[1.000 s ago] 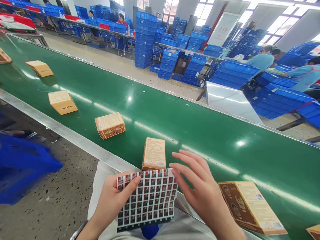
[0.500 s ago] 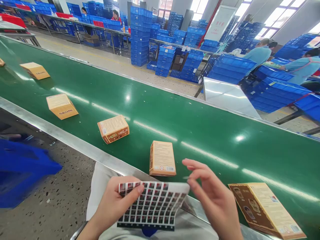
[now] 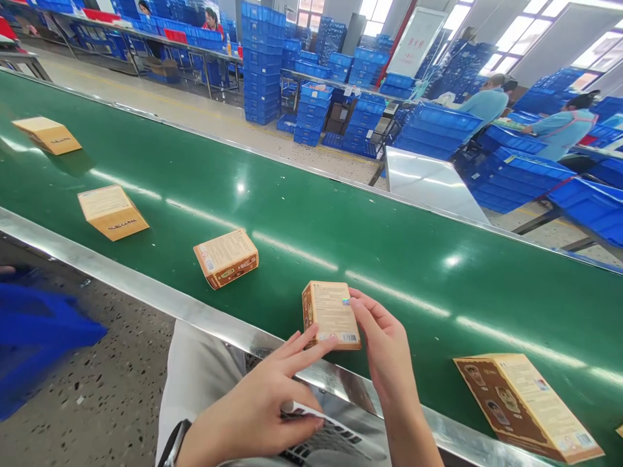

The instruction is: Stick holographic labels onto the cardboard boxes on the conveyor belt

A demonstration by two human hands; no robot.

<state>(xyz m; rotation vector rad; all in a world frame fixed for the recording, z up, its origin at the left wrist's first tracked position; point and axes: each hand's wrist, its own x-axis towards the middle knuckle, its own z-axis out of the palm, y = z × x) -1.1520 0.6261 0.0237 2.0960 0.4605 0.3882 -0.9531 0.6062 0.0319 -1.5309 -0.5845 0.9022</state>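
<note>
Head view. A small tan carton (image 3: 331,315) lies flat on the green conveyor belt (image 3: 389,259), just inside the belt's near metal edge rail (image 3: 146,295). The right hand (image 3: 384,344) meets the carton at its 3 o'clock side, thumb and forefinger pinched together at the upper right corner, where a small glinting sticker (image 3: 346,301) sits under the fingertips. The left hand (image 3: 263,405) reaches from 7 o'clock; its extended forefinger touches the carton's near edge, while the remaining fingers curl down onto a sheet of stickers (image 3: 316,434) resting on the lap, pressing it in place.

Along the belt toward 10 o'clock, three more cartons lie well apart from one another: one with a brown printed side (image 3: 226,257), a plain tan one (image 3: 111,211), and a far one (image 3: 46,135) near the picture's left edge. At 4 o'clock a larger brown box (image 3: 528,405) lies close to the near rail. Open green belt extends from the held carton toward 12 and 2 o'clock, up to the far rail.

Beyond the belt stand stacks of blue crates (image 3: 265,65) and a tilted metal panel (image 3: 433,185); two people in light blue tops (image 3: 487,104) work at 1 o'clock.
</note>
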